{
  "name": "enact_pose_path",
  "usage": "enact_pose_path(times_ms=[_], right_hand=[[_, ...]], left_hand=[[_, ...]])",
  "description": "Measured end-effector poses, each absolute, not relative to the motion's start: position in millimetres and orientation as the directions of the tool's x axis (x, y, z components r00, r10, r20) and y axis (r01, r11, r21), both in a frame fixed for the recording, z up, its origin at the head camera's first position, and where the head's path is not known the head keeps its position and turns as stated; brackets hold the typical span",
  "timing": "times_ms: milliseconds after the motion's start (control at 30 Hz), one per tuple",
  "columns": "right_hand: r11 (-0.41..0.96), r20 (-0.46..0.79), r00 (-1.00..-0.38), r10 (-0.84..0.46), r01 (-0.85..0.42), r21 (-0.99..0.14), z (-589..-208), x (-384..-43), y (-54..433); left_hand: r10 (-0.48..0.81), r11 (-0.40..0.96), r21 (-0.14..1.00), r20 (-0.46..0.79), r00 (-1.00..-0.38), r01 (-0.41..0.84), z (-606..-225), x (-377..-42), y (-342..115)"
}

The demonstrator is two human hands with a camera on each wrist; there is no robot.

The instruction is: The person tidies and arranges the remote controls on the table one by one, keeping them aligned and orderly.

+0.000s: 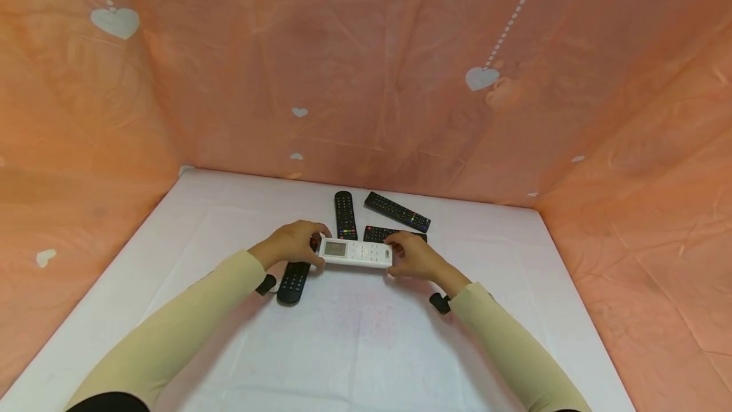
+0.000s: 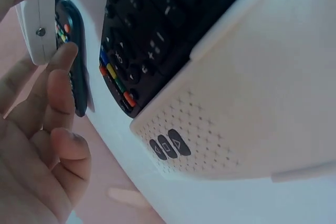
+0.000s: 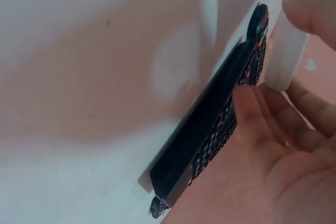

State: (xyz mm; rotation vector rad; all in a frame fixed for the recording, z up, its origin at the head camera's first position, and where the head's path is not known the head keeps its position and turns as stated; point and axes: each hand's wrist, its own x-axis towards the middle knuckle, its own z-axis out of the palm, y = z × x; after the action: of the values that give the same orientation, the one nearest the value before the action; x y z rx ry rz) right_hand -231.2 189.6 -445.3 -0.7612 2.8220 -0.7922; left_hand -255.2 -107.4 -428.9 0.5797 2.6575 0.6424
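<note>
Both hands hold a white air conditioner remote (image 1: 356, 253) with a small grey screen, level between them over the table. My left hand (image 1: 294, 243) pinches the screen end, thumb on the near side and fingers on the far side. At the other end my right hand (image 1: 413, 256) grips it the same way. In the right wrist view the white remote (image 3: 287, 51) sits between thumb and fingers, above black remotes (image 3: 210, 119). Below my left hand lies a black remote (image 1: 293, 283), seen close in the left wrist view against a white object (image 2: 210, 129) with arrow buttons.
Behind the white remote, a black remote (image 1: 345, 213) stands lengthwise. Right of it lie a slanted black remote (image 1: 397, 211) and another black remote (image 1: 377, 233), partly hidden by my right hand. The white table (image 1: 354, 348) meets orange cloth walls (image 1: 354, 81) at its back and sides.
</note>
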Motion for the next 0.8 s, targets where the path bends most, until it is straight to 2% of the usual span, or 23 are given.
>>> enact_pose_path(times_ms=[167,300,500,800], right_hand=[[0.714,0.079,-0.855,-0.513,-0.476,-0.514,-444.1,-228.0,189.9],[0.696,0.101,-0.845,-0.526,-0.496,-0.519,-444.4,-225.8,188.9],[0.644,0.105,-0.852,-0.514,-0.464,-0.609,-445.3,-224.5,187.2],[0.595,0.086,-0.862,-0.499,-0.413,-0.689,-445.1,-222.3,184.6]], left_hand=[[0.464,0.793,0.531,-0.209,-0.861,0.298,-428.6,-254.3,-109.5],[0.496,0.737,0.604,-0.178,-0.85,0.303,-430.3,-255.4,-110.3],[0.527,0.632,0.713,-0.108,-0.843,0.303,-431.6,-257.7,-110.8],[0.514,0.615,0.721,-0.059,-0.856,0.32,-429.1,-255.9,-113.4]])
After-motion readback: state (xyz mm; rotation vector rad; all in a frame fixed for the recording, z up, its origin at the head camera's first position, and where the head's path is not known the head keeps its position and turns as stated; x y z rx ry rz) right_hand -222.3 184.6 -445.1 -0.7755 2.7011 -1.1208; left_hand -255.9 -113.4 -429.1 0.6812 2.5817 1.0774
